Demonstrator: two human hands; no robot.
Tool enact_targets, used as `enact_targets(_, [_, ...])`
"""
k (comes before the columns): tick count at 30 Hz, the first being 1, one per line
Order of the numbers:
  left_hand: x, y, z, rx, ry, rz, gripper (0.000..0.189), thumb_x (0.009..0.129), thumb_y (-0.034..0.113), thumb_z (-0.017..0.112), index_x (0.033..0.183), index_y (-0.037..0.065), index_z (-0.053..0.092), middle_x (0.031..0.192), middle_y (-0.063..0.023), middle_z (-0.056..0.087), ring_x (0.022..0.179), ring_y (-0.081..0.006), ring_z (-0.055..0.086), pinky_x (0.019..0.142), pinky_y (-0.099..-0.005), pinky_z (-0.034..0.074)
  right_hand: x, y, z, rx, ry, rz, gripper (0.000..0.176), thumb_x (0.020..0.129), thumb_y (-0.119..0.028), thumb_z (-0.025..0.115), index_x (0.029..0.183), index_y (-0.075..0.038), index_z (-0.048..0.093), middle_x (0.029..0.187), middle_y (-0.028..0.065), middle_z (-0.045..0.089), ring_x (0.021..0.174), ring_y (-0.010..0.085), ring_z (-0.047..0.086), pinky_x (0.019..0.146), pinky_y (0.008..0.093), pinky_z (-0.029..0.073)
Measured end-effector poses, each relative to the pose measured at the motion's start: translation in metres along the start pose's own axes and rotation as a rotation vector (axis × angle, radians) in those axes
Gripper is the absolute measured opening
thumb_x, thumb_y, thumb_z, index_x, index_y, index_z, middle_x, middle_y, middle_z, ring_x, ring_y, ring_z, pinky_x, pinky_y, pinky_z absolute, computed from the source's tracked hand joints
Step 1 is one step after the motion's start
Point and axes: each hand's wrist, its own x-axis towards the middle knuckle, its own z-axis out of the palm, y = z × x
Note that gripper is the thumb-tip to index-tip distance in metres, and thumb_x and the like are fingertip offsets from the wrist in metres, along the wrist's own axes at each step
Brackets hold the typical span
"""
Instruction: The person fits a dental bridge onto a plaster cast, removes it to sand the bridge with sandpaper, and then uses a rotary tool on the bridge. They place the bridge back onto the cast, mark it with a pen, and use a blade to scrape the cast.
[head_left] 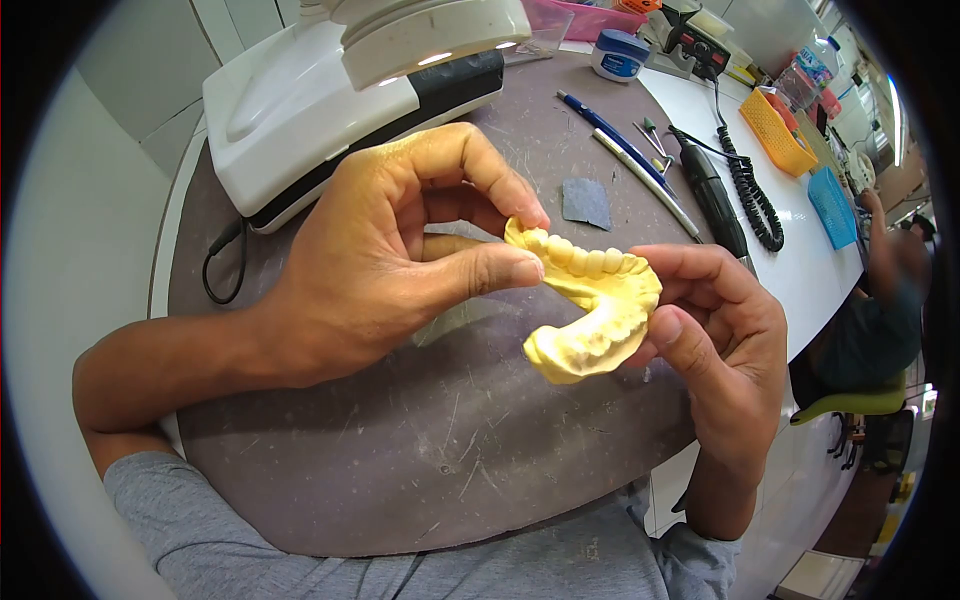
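Observation:
A yellow dental model (pixel 622 300), a horseshoe-shaped cast with a row of teeth, is held up over the brown mat between both hands. My left hand (pixel 400 240) pinches its upper left end between thumb and fingers. Around the right side, my right hand (pixel 725 340) is closed on the curved front, thumb below and fingers behind. Paler tooth shapes run along the upper arm of the cast. Just beyond it on the mat lies a small grey square of abrasive-looking sheet (pixel 586 204).
A white machine (pixel 300 110) stands at the back left under a round lamp head (pixel 430 40). Pen-like tools (pixel 630 150), a black handpiece (pixel 710 190) with coiled cord and a blue-lidded jar (pixel 620 55) lie beyond. Orange (pixel 778 132) and blue baskets (pixel 832 207) are rightward; another person (pixel 880 300) sits farther off.

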Motion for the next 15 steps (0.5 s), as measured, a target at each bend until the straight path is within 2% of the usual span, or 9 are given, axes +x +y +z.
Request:
enact_targets(5, [-0.005,0.007,0.006,0.132,0.054,0.034,0.026,0.080,-0.002,0.077,0.097,0.003,0.058,0.107,-0.0090,0.056,0.104,-0.0159,0.062,0.092,-0.0300,0.057,0.005,-0.005,0.003,0.020,-0.004,0.059,0.046,0.088,-0.017,0.071,0.121,0.010,0.054,0.105,0.0135,0.064,0.078,0.0106,0.066,0.068,0.0202,0.054])
enact_targets(7, [-0.006,0.007,0.005,0.206,0.030,0.117,0.028,0.077,-0.002,0.080,0.094,0.003,0.058,0.105,-0.0080,0.055,0.104,-0.0159,0.062,0.092,-0.0312,0.058,0.008,-0.007,0.003,-0.007,-0.022,0.070,0.046,0.088,-0.015,0.071,0.122,0.010,0.054,0.106,0.0130,0.063,0.078,0.0105,0.065,0.069,0.0206,0.054])
enact_targets(8, [-0.006,0.008,0.004,0.257,0.020,0.121,0.035,0.076,0.000,0.081,0.103,0.003,0.058,0.109,-0.0084,0.056,0.105,-0.0163,0.062,0.092,-0.0309,0.057,0.010,-0.008,0.001,-0.042,-0.034,0.063,0.045,0.087,-0.013,0.071,0.122,0.010,0.054,0.105,0.0126,0.063,0.080,0.0100,0.064,0.070,0.0210,0.054])
enact_targets(9, [-0.006,0.012,0.007,0.260,0.026,0.126,0.035,0.076,0.000,0.081,0.103,0.003,0.058,0.109,-0.0084,0.056,0.105,-0.0163,0.062,0.092,-0.0309,0.057,0.013,-0.010,-0.001,-0.077,-0.045,0.055,0.043,0.086,-0.010,0.070,0.122,0.010,0.055,0.105,0.0122,0.063,0.082,0.0095,0.063,0.072,0.0213,0.053])
enact_targets(11, [-0.007,0.020,0.017,0.057,0.097,-0.102,0.049,0.076,0.001,0.082,0.117,0.002,0.055,0.117,-0.0100,0.057,0.106,-0.0164,0.062,0.090,-0.0295,0.057,0.020,-0.014,-0.005,-0.148,-0.075,0.005,0.040,0.086,-0.008,0.069,0.121,0.009,0.056,0.105,0.0112,0.063,0.085,0.0096,0.062,0.074,0.0218,0.053])
enact_targets(12, [-0.007,0.020,0.015,0.069,0.042,-0.143,0.053,0.086,0.008,0.075,0.131,0.001,0.049,0.123,-0.0129,0.058,0.106,-0.0159,0.063,0.089,-0.0283,0.057,0.023,-0.016,-0.006,-0.215,-0.102,-0.039,0.038,0.086,-0.006,0.068,0.119,0.008,0.058,0.106,0.0102,0.063,0.088,0.0096,0.061,0.076,0.0222,0.052])
enact_targets(13, [-0.006,0.021,0.014,0.066,0.048,-0.140,0.053,0.086,0.008,0.075,0.131,0.001,0.049,0.123,-0.0129,0.058,0.106,-0.0159,0.063,0.089,-0.0283,0.057,0.027,-0.017,-0.009,-0.220,-0.108,-0.040,0.038,0.086,-0.006,0.068,0.119,0.008,0.058,0.106,0.0102,0.063,0.088,0.0096,0.061,0.076,0.0222,0.052])
enact_targets(15, [-0.002,0.024,0.009,-0.201,0.064,-0.367,0.046,0.097,0.015,0.063,0.136,-0.001,0.046,0.120,-0.0145,0.062,0.102,-0.0145,0.064,0.088,-0.0269,0.057,0.034,-0.016,-0.012,-0.389,-0.171,-0.197,0.031,0.086,-0.004,0.067,0.115,0.007,0.062,0.107,0.0084,0.063,0.092,0.0105,0.061,0.080,0.0237,0.051])
